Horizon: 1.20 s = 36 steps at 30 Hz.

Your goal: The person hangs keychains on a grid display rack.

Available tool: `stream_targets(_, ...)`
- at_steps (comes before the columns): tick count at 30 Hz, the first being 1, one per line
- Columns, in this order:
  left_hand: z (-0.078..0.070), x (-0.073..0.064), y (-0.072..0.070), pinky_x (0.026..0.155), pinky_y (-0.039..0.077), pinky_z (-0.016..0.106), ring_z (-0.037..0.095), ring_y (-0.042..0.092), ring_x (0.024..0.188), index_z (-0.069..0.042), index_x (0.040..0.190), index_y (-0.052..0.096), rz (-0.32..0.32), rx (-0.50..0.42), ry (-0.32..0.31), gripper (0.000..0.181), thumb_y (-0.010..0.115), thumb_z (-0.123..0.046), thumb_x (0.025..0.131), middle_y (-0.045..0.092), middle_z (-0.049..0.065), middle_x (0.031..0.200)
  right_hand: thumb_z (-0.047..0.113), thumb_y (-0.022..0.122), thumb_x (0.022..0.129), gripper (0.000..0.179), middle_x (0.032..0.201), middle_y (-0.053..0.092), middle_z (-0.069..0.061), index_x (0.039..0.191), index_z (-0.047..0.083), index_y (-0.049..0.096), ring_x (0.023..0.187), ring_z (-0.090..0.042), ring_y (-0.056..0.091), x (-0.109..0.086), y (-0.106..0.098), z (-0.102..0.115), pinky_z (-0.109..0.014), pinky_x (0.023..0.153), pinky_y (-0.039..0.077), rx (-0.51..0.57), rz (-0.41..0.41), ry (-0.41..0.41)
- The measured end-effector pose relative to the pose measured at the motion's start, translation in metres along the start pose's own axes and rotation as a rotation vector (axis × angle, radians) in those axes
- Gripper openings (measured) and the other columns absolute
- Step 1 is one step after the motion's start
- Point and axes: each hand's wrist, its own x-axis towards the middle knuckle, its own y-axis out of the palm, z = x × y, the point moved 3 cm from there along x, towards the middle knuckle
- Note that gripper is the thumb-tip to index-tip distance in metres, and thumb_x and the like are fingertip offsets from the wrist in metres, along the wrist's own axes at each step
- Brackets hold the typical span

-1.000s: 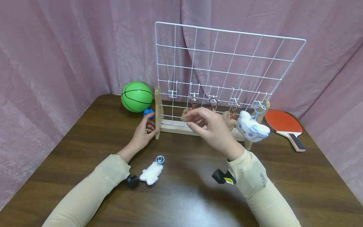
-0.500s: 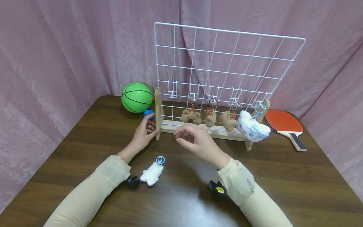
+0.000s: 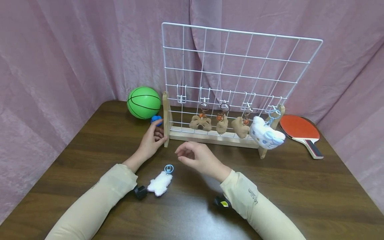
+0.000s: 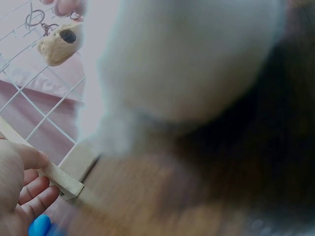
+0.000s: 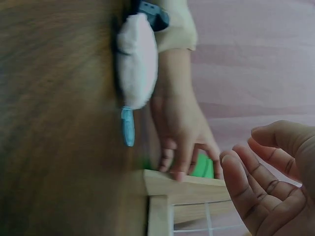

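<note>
My left hand point(image 3: 151, 138) grips the left wooden leg point(image 3: 166, 120) of a white wire grid rack point(image 3: 243, 56), thumb and fingers against its edge. My right hand point(image 3: 202, 158) hovers in front of the rack, fingers loosely bent and holding nothing. Between my forearms a white plush keychain point(image 3: 160, 184) with a light-blue clasp lies on the table. A brown bear-head plush keychain point(image 3: 200, 123), two more brown plush keychains point(image 3: 222, 125) and a white-and-blue plush keychain point(image 3: 266, 133) hang from the rack's hooks. The leftmost hook point(image 3: 181, 98) bears nothing. A blurred pale shape fills much of the left wrist view.
A green ball point(image 3: 144, 102) with black lines sits behind my left hand, with a small blue object point(image 3: 156, 119) beside it. At the right lies a red table tennis paddle point(image 3: 301, 130). Pink curtains point(image 3: 75, 50) hang behind the wooden table point(image 3: 300, 186).
My right hand has come away from the hanging plush keychains, moving left and toward me, so they show fully. My left hand stays on the rack's leg.
</note>
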Motion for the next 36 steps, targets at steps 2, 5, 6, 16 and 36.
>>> stream_targets(2, 0.000, 0.000, 0.000, 0.072, 0.048, 0.011, 0.031, 0.058, 0.090, -0.006, 0.145, 0.031, 0.001, 0.003, -0.002, 0.069, 0.066, 0.005, 0.086, 0.055, 0.024, 0.108, 0.011, 0.065, 0.090, 0.015, 0.096, 0.070, -0.004, 0.104, 0.006, 0.066, 0.087, -0.013, 0.065, 0.000, 0.005, -0.002, -0.026, 0.079, 0.055, 0.006, 0.026, 0.013)
stream_targets(5, 0.001, 0.000, -0.001, 0.072, 0.048, 0.011, 0.030, 0.058, 0.090, -0.007, 0.145, 0.031, 0.004, 0.006, -0.004, 0.069, 0.066, 0.004, 0.087, 0.055, 0.024, 0.108, 0.011, 0.065, 0.090, 0.015, 0.096, 0.070, -0.004, 0.104, 0.006, 0.066, 0.088, -0.014, 0.065, 0.001, 0.013, -0.006, -0.026, 0.080, 0.055, -0.012, 0.056, 0.030)
stream_targets(6, 0.002, -0.001, -0.001, 0.072, 0.048, 0.011, 0.031, 0.058, 0.091, -0.007, 0.145, 0.031, 0.005, 0.006, -0.005, 0.069, 0.066, 0.004, 0.087, 0.055, 0.024, 0.108, 0.011, 0.065, 0.090, 0.015, 0.096, 0.070, -0.004, 0.104, 0.005, 0.066, 0.088, -0.014, 0.065, 0.001, 0.015, -0.008, -0.026, 0.080, 0.055, -0.017, 0.066, 0.035)
stream_targets(16, 0.002, -0.001, 0.001, 0.072, 0.048, 0.013, 0.033, 0.058, 0.092, -0.005, 0.146, 0.029, 0.001, 0.022, -0.026, 0.070, 0.065, 0.006, 0.087, 0.054, 0.026, 0.109, 0.011, 0.068, 0.088, 0.017, 0.095, 0.069, -0.005, 0.104, 0.006, 0.065, 0.087, -0.015, 0.065, 0.005, 0.030, -0.015, -0.029, 0.078, 0.054, -0.061, 0.136, 0.078)
stream_targets(36, 0.002, 0.000, -0.001, 0.072, 0.049, 0.015, 0.031, 0.059, 0.091, -0.008, 0.145, 0.031, 0.003, 0.008, -0.001, 0.069, 0.066, 0.003, 0.087, 0.055, 0.023, 0.108, 0.011, 0.070, 0.087, 0.021, 0.096, 0.069, -0.005, 0.107, 0.007, 0.066, 0.083, -0.014, 0.063, 0.019, 0.048, -0.020, -0.020, 0.075, 0.050, -0.172, 0.259, 0.102)
